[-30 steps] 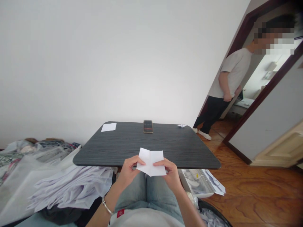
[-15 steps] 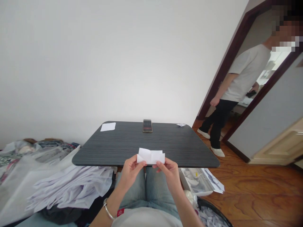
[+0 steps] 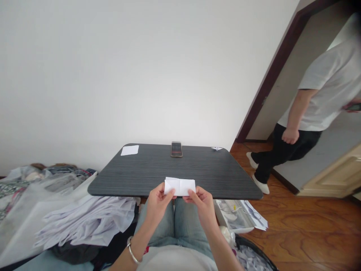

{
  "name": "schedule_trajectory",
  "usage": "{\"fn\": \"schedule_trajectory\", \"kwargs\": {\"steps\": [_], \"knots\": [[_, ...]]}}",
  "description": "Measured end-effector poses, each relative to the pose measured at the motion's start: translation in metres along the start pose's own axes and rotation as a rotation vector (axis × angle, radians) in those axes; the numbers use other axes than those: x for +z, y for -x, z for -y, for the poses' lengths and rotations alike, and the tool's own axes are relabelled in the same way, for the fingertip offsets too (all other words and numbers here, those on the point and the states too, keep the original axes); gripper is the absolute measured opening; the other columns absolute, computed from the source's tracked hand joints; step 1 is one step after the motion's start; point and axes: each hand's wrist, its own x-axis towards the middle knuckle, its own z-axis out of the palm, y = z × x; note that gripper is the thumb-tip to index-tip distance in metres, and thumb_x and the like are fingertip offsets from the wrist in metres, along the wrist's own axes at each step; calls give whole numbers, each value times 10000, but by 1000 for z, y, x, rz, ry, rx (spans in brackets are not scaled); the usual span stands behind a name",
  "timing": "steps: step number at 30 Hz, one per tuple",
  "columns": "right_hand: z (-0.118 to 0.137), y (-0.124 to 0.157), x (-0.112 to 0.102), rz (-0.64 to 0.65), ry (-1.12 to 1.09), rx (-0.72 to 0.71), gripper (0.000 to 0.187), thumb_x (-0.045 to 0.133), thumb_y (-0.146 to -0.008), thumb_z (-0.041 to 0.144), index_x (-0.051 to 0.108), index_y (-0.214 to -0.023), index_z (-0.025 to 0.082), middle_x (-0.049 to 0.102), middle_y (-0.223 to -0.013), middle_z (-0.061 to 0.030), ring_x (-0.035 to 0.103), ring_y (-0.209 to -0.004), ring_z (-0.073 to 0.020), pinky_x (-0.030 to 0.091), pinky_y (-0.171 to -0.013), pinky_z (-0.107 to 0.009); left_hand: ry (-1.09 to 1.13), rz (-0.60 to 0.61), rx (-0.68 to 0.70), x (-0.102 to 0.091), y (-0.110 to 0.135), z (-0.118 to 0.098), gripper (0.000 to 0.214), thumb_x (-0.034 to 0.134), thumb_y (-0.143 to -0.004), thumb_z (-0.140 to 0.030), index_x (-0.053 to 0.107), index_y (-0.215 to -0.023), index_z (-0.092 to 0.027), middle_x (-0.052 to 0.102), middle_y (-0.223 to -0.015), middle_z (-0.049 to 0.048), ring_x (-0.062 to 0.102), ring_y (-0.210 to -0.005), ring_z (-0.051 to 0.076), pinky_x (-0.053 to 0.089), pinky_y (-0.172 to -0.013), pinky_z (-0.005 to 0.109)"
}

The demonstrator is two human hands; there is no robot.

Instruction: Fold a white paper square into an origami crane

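A small white folded sheet of paper point(image 3: 179, 185) is held level over the near edge of the dark table point(image 3: 158, 169), with a vertical crease at its middle. My left hand point(image 3: 160, 199) pinches its left end, thumb on the front face. At the right end my right hand point(image 3: 200, 199) grips it the same way, its fingers behind the paper. The fingertips behind the sheet are partly hidden.
A phone on a stand point(image 3: 176, 149) is at the table's back. A white sheet point(image 3: 130, 150) lies back left, a small folded paper piece point(image 3: 217, 148) back right. Cloth point(image 3: 87, 222) is piled at left. A box point(image 3: 234, 218) stands at right. A person point(image 3: 313, 98) walks by.
The paper's upper layer has come down flat against the front one, so its edges now line up as a neat strip. The person in the doorway has moved right and nearer.
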Motion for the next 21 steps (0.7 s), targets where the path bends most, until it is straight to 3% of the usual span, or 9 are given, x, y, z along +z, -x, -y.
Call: {"fn": "schedule_trajectory", "kwargs": {"steps": [4, 9, 11, 15, 21], "knots": [[1, 0, -1, -3, -2, -24, 276, 701, -690, 369, 563, -565, 166, 660, -561, 9, 626, -538, -144, 512, -549, -243, -16, 1, 1, -1, 2, 0, 205, 642, -723, -299, 646, -837, -129, 670, -761, 29, 613, -715, 186, 515, -615, 266], [4, 0, -3, 55, 11, -42, 233, 679, -722, 357, 617, -617, 159, 675, -574, -11, 630, -545, -146, 523, -547, -243, 22, 185, -7, -8, -1, 4, 261, 723, -645, -222, 678, -887, -137, 717, -858, 62, 648, -831, 220, 499, -770, 303], [5, 0, -3, 77, 20, -38, 200, 677, -726, 352, 659, -688, 157, 684, -600, -17, 633, -555, -147, 525, -552, -246, 0, 196, -15, -10, -3, 5, 244, 722, -646, -223, 698, -873, -137, 722, -896, 77, 649, -861, 229, 486, -801, 308], [2, 0, -2, 135, 29, -39, 151, 720, -678, 309, 700, -746, 176, 694, -642, -17, 626, -564, -144, 510, -548, -240, -140, 188, 25, -11, -5, 4, 138, 698, -674, -255, 729, -736, -137, 729, -786, 82, 657, -766, 221, 497, -716, 285], [-2, 0, -3, 152, 114, -73, 71, 756, -620, 215, 706, -667, 195, 671, -596, 9, 586, -543, -127, 463, -535, -219, -266, 227, 63, -12, -3, 1, 127, 666, -706, -270, 740, -738, -172, 730, -764, 69, 653, -747, 210, 495, -677, 266]]}}
